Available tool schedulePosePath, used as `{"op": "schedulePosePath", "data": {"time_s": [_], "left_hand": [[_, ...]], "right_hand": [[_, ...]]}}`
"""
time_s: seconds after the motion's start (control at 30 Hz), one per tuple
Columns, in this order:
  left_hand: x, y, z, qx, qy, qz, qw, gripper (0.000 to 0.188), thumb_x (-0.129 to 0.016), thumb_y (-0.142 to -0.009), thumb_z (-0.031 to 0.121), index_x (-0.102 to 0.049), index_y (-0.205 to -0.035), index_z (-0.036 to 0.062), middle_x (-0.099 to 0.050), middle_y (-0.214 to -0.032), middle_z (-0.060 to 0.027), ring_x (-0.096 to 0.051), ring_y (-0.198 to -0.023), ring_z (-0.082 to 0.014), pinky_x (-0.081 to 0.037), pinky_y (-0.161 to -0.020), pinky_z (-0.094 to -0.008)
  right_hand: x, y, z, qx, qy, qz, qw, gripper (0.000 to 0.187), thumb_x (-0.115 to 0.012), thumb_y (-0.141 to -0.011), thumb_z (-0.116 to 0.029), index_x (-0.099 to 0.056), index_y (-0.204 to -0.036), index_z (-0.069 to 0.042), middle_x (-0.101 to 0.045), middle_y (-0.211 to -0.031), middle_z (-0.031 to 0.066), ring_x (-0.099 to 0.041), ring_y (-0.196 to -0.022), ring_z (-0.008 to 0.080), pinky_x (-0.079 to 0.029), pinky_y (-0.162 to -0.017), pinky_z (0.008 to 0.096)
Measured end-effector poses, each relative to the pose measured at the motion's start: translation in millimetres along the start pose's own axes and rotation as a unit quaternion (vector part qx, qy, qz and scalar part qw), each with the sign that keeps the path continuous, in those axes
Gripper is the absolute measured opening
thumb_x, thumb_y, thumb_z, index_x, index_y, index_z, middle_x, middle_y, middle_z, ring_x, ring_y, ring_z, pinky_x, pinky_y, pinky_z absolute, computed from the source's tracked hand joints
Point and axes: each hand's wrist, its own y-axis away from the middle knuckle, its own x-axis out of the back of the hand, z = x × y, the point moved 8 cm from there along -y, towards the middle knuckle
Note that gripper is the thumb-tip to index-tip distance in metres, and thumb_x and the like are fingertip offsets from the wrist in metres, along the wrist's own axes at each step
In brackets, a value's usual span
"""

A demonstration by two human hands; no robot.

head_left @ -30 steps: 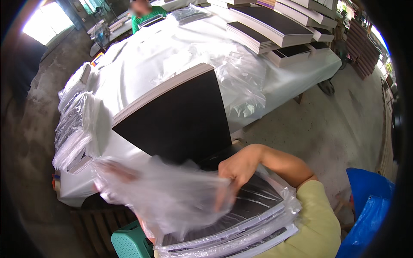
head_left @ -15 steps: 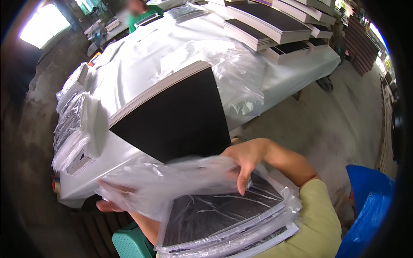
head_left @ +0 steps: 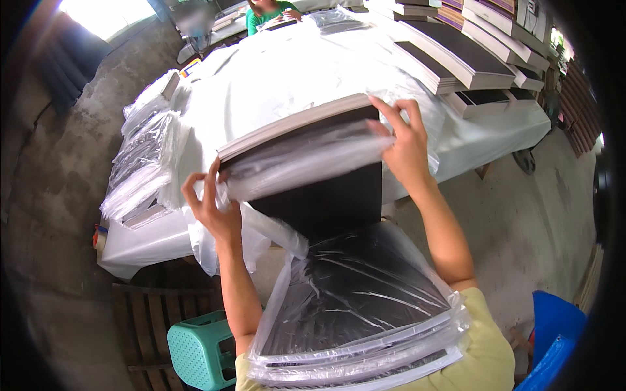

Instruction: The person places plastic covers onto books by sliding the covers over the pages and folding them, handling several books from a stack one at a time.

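A stack of black-faced boards with pale edges point(head_left: 339, 202) lies on the white-covered table, jutting over its near edge. A clear plastic bag point(head_left: 306, 166), blurred by motion, stretches across the far part of this stack. My left hand point(head_left: 218, 212) grips the bag at the stack's far left corner, its fingers bent. At the far right corner my right hand point(head_left: 405, 144) holds the bag's other side, some fingers raised. Closer to me, a pile of black boards wrapped in clear plastic point(head_left: 355, 300) rests against my body, below the stack.
Plastic-wrapped bundles point(head_left: 147, 163) line the table's left side. More board stacks point(head_left: 456, 55) stand at the far right. A green stool point(head_left: 202, 348) is at lower left, a blue sheet point(head_left: 557, 319) at lower right. Across the table sits a person in green point(head_left: 277, 13).
Both hands have moved forward from the stack's near end to its far corners, drawing the plastic bag over the boards. The view has shifted too.
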Motion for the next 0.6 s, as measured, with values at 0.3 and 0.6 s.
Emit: {"op": "schedulePosePath", "data": {"time_s": [0.3, 0.6], "left_hand": [[56.9, 27.5, 14.0, 0.042, 0.008, 0.045, 0.998, 0.017, -0.05, -0.08, 0.004, -0.058, -0.094, -0.0007, -0.057, -0.101, -0.0144, -0.057, -0.089, -0.0264, -0.046, -0.073, -0.0321], [11.1, 61.0, -32.7, 0.336, 0.552, -0.424, 0.634, 0.027, -0.067, -0.06, 0.01, -0.058, -0.081, -0.0049, -0.057, -0.073, -0.0098, -0.051, -0.059, -0.0174, -0.039, -0.053, -0.0285]], "right_hand": [[58.8, 45.6, -47.3, 0.106, -0.038, 0.065, 0.992, 0.033, -0.069, -0.061, 0.006, -0.063, -0.092, -0.004, -0.047, -0.087, 0.0077, -0.05, -0.055, 0.0122, -0.04, -0.046, 0.0271], [62.8, 41.3, -36.6, -0.107, -0.304, -0.335, 0.885, 0.033, -0.069, -0.056, 0.002, -0.059, -0.088, 0.001, -0.048, -0.074, 0.0021, -0.044, -0.062, 0.0054, -0.034, -0.056, 0.0181]]}}
